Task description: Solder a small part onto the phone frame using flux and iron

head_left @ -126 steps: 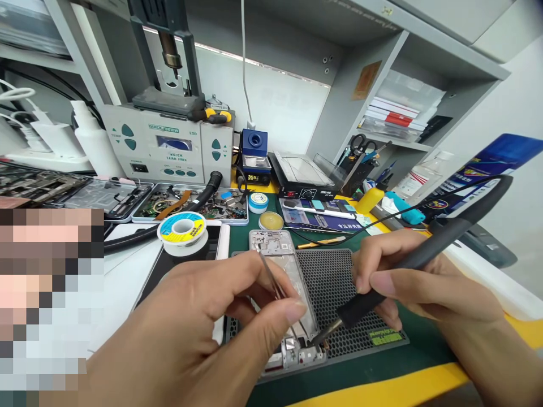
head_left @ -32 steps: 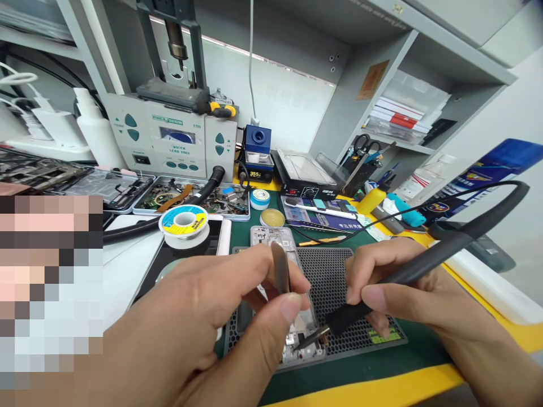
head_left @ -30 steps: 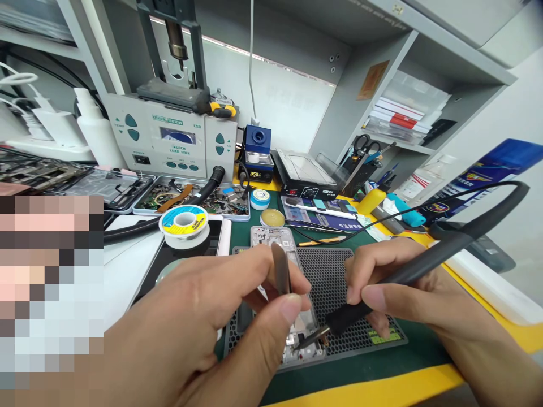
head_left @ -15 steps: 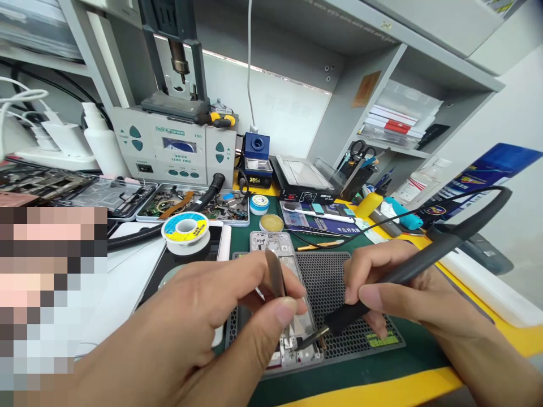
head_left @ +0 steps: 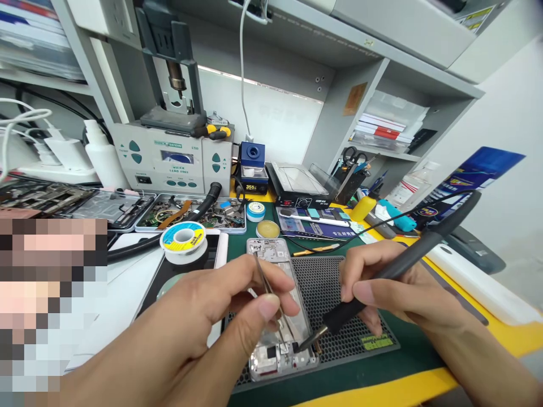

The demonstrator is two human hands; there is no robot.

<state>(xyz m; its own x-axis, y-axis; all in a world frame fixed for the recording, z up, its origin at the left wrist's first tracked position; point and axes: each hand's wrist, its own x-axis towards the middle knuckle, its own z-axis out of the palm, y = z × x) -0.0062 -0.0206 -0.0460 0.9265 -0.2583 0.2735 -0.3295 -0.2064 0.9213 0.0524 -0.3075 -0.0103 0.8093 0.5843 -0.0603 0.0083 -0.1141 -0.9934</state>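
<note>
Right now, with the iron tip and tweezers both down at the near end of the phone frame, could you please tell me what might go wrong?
The soldering iron tip sits beside the tweezers on the phone frame; a slip could scorch neighbouring parts.
The left hand has its thumb close to that tip, and the station display reads 355; a burn seems possible.
</note>
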